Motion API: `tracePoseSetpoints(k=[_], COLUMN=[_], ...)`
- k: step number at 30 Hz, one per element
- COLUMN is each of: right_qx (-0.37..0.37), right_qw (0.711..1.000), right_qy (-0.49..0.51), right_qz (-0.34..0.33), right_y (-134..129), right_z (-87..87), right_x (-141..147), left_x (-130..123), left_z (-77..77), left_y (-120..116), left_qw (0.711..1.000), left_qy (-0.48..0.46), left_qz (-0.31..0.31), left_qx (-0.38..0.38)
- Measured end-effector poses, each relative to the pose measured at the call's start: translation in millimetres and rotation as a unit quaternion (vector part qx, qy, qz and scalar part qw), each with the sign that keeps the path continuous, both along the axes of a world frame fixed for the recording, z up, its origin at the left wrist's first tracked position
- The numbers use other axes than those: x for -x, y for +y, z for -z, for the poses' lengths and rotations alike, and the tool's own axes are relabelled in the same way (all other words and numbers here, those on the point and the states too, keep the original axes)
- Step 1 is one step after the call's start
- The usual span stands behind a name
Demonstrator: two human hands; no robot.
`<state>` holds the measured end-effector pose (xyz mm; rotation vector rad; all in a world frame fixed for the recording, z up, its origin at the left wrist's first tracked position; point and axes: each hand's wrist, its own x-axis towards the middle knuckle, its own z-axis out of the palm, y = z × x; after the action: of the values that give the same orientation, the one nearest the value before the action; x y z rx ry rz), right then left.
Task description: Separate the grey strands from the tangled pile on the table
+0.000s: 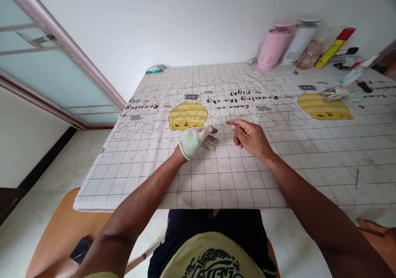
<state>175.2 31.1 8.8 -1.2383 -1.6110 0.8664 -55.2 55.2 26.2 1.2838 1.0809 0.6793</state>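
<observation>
- In the head view, the left hand (pixel 202 140) is held over the checked tablecloth (pixel 216 187), its fingers loosely bent and slightly parted; whether something fine is pinched there cannot be told
- The right hand (pixel 251 138) is placed opposite, near but apart, with the index finger stretched leftward and the others curled; no grasped thing can be made out, so a hold cannot be told
- By this facing pose, the fingertips are perhaps set so that something small could be steadied from both sides
- A pale glove (pixel 189 144) is worn on the left hand only, perhaps so that skin is guarded there while finer touch is left to the bare right
- Thin grey loops are spread beyond and beside the hands, possibly for easy reach; whether wire or print cannot be told
- The pink device (pixel 274 49) and white device (pixel 297 43) are stood by the wall, probably to be out of the way
</observation>
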Motion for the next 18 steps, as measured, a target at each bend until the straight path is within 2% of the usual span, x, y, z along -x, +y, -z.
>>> tracePoseSetpoints(k=[3, 6, 13, 18], right_qx=[0.003, 0.006, -0.026, -0.019], right_qw=[1.000, 1.000, 1.000, 0.998], right_qy=[-0.001, -0.014, -0.007, 0.049], right_qz=[-0.005, -0.008, -0.013, 0.022], right_y=[-0.7, -1.5, -2.0, 0.1], right_z=[-0.8, -2.9, -5.7, -8.7], right_x=[0.1, -0.3, -3.4, -5.3], left_x=[-2.4, -7.5, -11.5, -10.7], left_z=[7.4, 9.9, -2.8, -4.4], left_y=[3.0, 3.7, -0.6, -0.5], left_qw=[1.000, 1.000, 0.988, 0.983], left_qy=[-0.009, 0.020, 0.114, 0.135], left_qz=[0.008, -0.015, -0.064, -0.076], left_qx=[0.009, -0.012, -0.085, -0.100])
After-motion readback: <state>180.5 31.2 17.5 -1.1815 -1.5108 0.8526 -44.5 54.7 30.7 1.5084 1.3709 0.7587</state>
